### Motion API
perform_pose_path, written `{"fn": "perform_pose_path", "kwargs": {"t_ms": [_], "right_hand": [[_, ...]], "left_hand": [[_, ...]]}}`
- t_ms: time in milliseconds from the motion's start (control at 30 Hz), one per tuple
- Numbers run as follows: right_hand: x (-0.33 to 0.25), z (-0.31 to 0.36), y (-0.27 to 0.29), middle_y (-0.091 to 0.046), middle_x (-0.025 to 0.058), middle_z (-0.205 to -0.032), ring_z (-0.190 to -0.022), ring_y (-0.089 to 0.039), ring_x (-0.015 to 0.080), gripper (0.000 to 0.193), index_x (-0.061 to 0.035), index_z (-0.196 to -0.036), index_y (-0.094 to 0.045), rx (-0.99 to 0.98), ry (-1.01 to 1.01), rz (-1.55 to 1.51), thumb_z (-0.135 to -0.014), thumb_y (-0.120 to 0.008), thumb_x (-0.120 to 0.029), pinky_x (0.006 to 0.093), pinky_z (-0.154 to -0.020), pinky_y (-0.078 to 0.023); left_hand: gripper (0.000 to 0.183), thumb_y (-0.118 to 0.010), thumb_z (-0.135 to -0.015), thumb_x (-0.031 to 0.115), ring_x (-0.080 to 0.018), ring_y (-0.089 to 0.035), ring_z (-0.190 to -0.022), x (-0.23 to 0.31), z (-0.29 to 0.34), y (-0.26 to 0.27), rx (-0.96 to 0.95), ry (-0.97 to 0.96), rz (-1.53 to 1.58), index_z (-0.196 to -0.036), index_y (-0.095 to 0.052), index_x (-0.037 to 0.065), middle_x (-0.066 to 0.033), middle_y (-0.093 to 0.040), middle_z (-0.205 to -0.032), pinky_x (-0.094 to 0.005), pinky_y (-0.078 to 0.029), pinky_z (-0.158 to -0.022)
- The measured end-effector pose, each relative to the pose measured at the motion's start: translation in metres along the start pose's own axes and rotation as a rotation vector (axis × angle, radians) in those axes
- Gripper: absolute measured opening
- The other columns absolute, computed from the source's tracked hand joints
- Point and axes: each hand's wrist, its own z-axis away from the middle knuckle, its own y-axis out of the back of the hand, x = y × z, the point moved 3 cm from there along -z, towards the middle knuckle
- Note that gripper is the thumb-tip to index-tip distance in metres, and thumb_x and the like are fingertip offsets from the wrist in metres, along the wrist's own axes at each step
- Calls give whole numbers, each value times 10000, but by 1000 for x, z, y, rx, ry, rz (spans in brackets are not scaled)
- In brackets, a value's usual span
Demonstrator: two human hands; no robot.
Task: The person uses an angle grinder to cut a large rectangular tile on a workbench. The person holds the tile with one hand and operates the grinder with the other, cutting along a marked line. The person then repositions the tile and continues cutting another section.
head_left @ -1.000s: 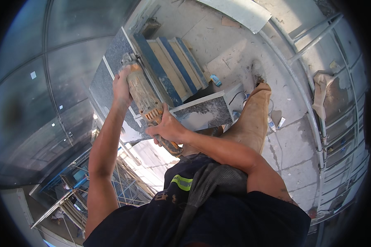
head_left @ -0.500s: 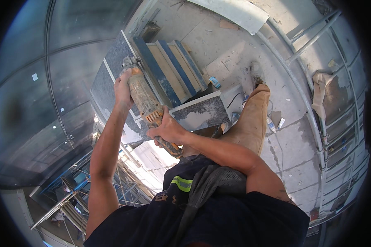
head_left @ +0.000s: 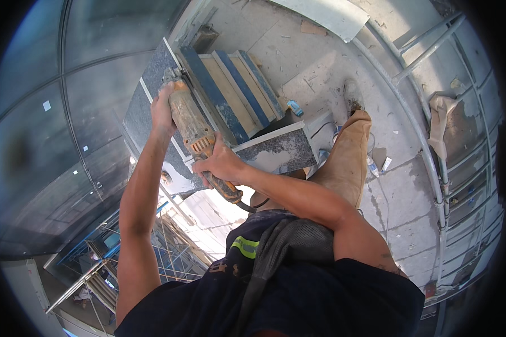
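With both hands I hold a dusty orange-and-grey angle grinder [head_left: 190, 119] slantwise over a speckled dark grey stone panel [head_left: 143, 106]. My left hand [head_left: 163, 111] wraps the grinder near its head, at the far end. My right hand [head_left: 222, 164] is closed round the rear handle, and a dark cord trails from there toward my body. The grinder's head lies close to the panel's pale edge, beside blue-and-tan striped boards [head_left: 236, 90]. Its disc is hidden, so I cannot tell whether it touches the stone.
Large dark glass panes [head_left: 25, 112] rise at the left. Metal railing tubes [head_left: 416, 121] curve along the right. A second grey stone piece [head_left: 278, 150] sits before the boards. Scaffolding [head_left: 98, 264] shows below left. Debris and a bottle [head_left: 372, 167] lie on the paved floor near my leg.
The grinder and both hands have shifted slightly left and farther away from me. My grip on it is the same.
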Motion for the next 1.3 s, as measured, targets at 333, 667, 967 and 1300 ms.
{"fn": "perform_pose_path", "kwargs": {"t_ms": [333,667,967,1300], "right_hand": [[-9,38,-7,-624,161,-853,-541,-654,243,806,27,-1391,-158,26,-27,16,-828,-734,-3,382,-464,-555],[6,39,-5,-617,176,-870,-548,-665,248,800,32,-1378,-172,26,-24,17,-813,-735,-21,392,-458,-553],[12,10,-2,-629,138,-832,-547,-656,237,807,27,-1357,-180,46,-3,53,-801,-763,-22,377,-494,-563],[18,-15,0,-629,162,-790,-510,-659,251,765,8,-1292,-196,70,20,52,-760,-745,-23,394,-432,-543]], "left_hand": [[635,-737,-952,367,-290,-725,-932,-7,26,-1,-23,15,11,-1322,-473,-76,-208,-656,-1127,-446,-644,-776],[643,-758,-934,366,-297,-721,-940,-12,32,0,18,7,22,-1302,-473,-78,-216,-644,-1120,-446,-642,-785],[603,-724,-954,412,-263,-721,-897,-11,10,6,-1,-13,10,-1290,-543,-55,-174,-683,-1076,-419,-626,-762],[554,-643,-1005,471,-236,-723,-892,-11,-6,7,29,-23,-30,-1280,-624,-10,-153,-713,-1073,-396,-615,-762]]}}
